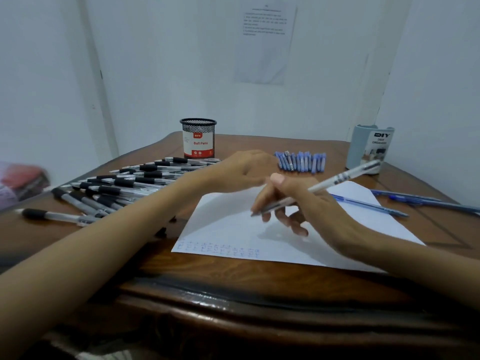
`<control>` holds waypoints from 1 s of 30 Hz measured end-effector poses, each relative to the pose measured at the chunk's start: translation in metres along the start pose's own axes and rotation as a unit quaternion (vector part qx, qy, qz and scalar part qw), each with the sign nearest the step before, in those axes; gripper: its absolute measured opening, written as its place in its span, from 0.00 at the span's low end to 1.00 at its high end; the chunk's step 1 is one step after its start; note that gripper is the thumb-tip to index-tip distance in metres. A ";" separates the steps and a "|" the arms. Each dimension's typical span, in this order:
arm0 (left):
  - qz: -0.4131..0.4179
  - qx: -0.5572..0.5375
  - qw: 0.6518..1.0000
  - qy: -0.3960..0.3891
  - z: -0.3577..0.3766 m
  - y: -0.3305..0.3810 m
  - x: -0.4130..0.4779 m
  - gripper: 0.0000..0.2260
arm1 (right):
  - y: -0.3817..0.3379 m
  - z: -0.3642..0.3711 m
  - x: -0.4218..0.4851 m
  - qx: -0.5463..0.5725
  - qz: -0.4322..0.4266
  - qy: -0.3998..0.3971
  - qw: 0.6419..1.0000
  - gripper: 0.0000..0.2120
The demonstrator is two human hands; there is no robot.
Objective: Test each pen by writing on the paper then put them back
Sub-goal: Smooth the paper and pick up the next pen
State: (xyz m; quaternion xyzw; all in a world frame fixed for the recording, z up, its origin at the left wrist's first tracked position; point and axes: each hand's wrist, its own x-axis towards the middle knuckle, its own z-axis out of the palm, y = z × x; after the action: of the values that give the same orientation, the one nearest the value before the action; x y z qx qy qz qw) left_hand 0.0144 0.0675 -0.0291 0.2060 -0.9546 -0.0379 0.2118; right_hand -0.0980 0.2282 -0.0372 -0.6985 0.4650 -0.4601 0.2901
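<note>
Dim, bluish, soft all over.
Lit evenly from above the paper [233, 229]; throws only a faint grey shadow on it under the right hand [293, 201] gripping a pen [324, 185]. Glints along the table [207, 302] edge nearer than the paper. Smears the left hand [244, 170] beyond the paper with motion blur. Bends and softens far left of the paper, blurring a reddish bundle [20, 183]; leaves print on the wall sheet [265, 40] above the paper unreadable.
</note>
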 end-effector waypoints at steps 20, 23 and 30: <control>-0.257 0.091 0.923 0.272 -0.097 0.027 -0.292 0.12 | -0.069 0.181 0.007 0.097 -0.113 -0.098 0.984 0.07; -0.327 0.116 0.883 0.316 -0.091 0.044 -0.363 0.08 | -0.069 0.238 0.000 0.090 -0.131 -0.132 0.978 0.07; -0.520 0.102 0.808 0.256 -0.035 0.058 -0.486 0.10 | -0.044 0.362 -0.021 0.020 -0.116 -0.231 0.966 0.12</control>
State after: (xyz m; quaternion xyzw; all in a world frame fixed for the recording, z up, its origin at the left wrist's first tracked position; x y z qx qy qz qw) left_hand 0.4082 0.3199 -0.1770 0.6945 -0.6138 0.0091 0.3753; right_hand 0.2464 0.2566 -0.1562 -0.8291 0.2915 -0.3260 0.3484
